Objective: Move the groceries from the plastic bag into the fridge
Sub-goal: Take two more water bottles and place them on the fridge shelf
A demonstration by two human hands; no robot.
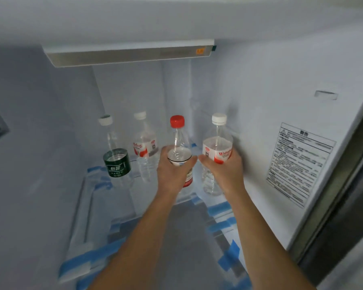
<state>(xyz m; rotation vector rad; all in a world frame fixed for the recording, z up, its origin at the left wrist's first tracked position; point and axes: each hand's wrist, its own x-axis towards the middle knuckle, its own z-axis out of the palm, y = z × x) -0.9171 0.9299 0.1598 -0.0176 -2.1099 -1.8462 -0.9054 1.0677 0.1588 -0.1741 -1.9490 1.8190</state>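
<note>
- Head view: the shelf [113, 206] has open room along its front edge and left side. The fridge wall [260, 101] stands near on the right.
- Left hand [172, 170] grips the red-capped bottle [177, 132] at mid-body, upright, mid-shelf.
- Right hand [224, 168] grips the white-capped bottle [218, 141], just beside it, toward the right edge.
- Green-labelled bottle [116, 162] and back bottle [145, 147] stand toward the back-left corner.

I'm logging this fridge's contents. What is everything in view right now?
green-label bottle: one, clear, white cap, shelf left
back bottle: one, clear, white cap, red label, second from left
red-cap bottle: one, clear, held, centre
rightmost bottle: one, clear, white cap, held
shelf: one, glass, blue-taped edges
warning sticker: one, white, right wall
light housing: one, grey, ceiling
left hand: one, grips red-cap bottle
right hand: one, grips rightmost bottle
</note>
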